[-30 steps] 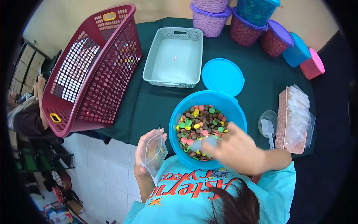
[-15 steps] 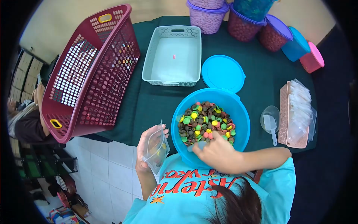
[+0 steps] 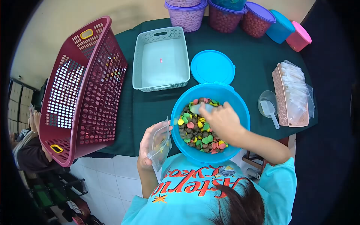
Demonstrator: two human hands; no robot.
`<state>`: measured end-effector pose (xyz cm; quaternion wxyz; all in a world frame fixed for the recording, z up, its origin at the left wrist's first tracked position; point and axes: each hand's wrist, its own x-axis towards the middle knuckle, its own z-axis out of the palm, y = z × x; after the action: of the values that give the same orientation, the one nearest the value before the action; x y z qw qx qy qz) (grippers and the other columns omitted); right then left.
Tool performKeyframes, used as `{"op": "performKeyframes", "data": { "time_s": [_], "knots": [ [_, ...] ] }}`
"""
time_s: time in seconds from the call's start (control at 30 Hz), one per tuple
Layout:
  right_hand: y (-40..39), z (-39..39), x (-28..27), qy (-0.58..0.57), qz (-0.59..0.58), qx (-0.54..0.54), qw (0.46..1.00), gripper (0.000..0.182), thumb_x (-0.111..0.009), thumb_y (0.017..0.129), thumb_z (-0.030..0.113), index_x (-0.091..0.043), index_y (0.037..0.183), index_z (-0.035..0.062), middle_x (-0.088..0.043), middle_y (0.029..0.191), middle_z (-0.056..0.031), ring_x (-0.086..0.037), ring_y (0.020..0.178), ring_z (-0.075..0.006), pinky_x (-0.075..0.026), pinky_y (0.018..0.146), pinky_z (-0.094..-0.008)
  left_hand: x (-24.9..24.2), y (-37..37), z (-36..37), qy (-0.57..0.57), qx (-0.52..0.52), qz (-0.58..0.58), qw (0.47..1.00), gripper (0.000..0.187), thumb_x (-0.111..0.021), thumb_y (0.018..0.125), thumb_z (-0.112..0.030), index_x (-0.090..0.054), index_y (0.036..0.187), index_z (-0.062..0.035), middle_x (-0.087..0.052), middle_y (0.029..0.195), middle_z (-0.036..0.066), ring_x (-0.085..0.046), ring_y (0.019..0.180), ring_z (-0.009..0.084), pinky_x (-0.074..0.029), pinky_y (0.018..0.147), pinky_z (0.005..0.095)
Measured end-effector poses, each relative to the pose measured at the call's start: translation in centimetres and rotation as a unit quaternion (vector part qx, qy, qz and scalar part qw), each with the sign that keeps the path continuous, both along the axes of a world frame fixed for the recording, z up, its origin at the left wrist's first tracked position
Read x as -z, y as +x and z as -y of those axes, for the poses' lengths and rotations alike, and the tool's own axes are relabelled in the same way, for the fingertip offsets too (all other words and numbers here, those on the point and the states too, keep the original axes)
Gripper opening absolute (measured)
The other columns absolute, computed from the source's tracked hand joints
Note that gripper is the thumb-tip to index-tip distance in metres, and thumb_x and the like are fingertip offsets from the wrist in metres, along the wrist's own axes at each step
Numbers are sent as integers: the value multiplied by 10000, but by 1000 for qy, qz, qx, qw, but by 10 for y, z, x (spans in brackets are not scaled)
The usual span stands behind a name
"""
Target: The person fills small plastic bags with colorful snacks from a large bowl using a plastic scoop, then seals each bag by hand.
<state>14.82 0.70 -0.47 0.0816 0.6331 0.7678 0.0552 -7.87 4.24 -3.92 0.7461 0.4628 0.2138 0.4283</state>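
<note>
My left hand [image 3: 147,148] grips a clear plastic pouch [image 3: 160,145] by its side, with a few yellowish pieces visible inside. The pouch is tilted, next to the left rim of a round blue tub [image 3: 242,112]. In the tub lie many small disc-shaped candies [image 3: 195,129] in brown, green, yellow and pink. My right hand [image 3: 224,122] is over these candies, its fingers closed round a pale translucent scoop [image 3: 196,109]. Part of the scoop is hidden by my fingers.
A blue lid [image 3: 212,67] and a pale grey-green basket [image 3: 161,62] lie beyond the tub. To the left stands a tall maroon basket [image 3: 95,97]. On the right are a cup with a white scoop [image 3: 269,108] and a pink basket [image 3: 279,90] of pouches. Lidded tubs [image 3: 258,20] line the back.
My right hand with the scoop has moved away from the tub's near side to its far part. The left hand still holds the pouch beside the tub. The whole view has shifted slightly.
</note>
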Motion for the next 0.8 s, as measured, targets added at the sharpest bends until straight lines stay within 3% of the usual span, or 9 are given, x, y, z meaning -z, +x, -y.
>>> {"op": "performKeyframes", "data": {
  "time_s": [0.03,0.17,0.3,0.37,0.43,0.47,0.53,0.8],
  "knots": [
    [-7,2,-1,2,29,-25,999,507,-576,651,70,-427,1135,70,-561,600,-34,-563,558,-168,-358,572,-304,-1,-1,-1,-3,8,3,1000,1072,-716,466,-600,-311,1207,60,-367,1228,229,-391,1138,310,-277,967,419],
    [-1,22,-46,-27,-33,-34,999,467,-569,659,77,-445,1109,72,-548,600,-25,-554,571,-162,-345,593,-306,0,-4,-4,-11,14,0,1000,1078,-729,459,-586,-307,1209,64,-366,1230,228,-383,1146,313,-264,975,423],
    [0,41,-62,-63,-76,-72,993,531,-559,668,58,-408,1177,48,-568,715,-76,-568,622,-191,-345,611,-317,0,-5,-2,-8,5,5,1000,1074,-727,465,-584,-306,1209,67,-361,1233,231,-378,1150,320,-261,976,425],
    [-2,42,-66,-81,-88,-63,991,544,-557,678,59,-398,1199,63,-567,767,-102,-573,658,-215,-383,592,-341,0,-4,0,-4,5,12,1000,1068,-724,473,-584,-306,1209,67,-356,1235,234,-378,1149,324,-263,975,424],
    [2,34,-73,-187,-151,11,971,533,-597,680,101,-415,1180,58,-566,739,-150,-587,699,-251,-447,588,-359,0,-5,2,2,0,9,1000,1067,-721,477,-586,-304,1209,68,-354,1235,235,-378,1149,325,-264,974,423],
    [6,31,-71,-186,-149,6,971,533,-597,680,101,-415,1180,58,-566,739,-150,-587,699,-251,-447,588,-359,0,-6,3,9,-3,7,1000,1065,-719,480,-588,-303,1209,69,-352,1236,237,-378,1149,325,-265,974,423],
    [15,25,-64,-110,-137,0,984,569,-596,672,79,-418,1204,173,-557,784,-136,-566,715,-254,-452,565,-351,0,-6,7,9,-15,5,1000,1070,-717,478,-593,-303,1209,69,-353,1235,237,-379,1149,325,-267,972,422],
    [9,-1,-63,-57,-118,-136,982,681,-638,644,90,-353,1250,213,-544,827,-163,-550,747,-284,-446,623,-363,6,-14,28,31,-78,-17,996,1084,-693,483,-628,-298,1216,66,-349,1234,243,-373,1153,332,-276,966,428]
  ]
}}
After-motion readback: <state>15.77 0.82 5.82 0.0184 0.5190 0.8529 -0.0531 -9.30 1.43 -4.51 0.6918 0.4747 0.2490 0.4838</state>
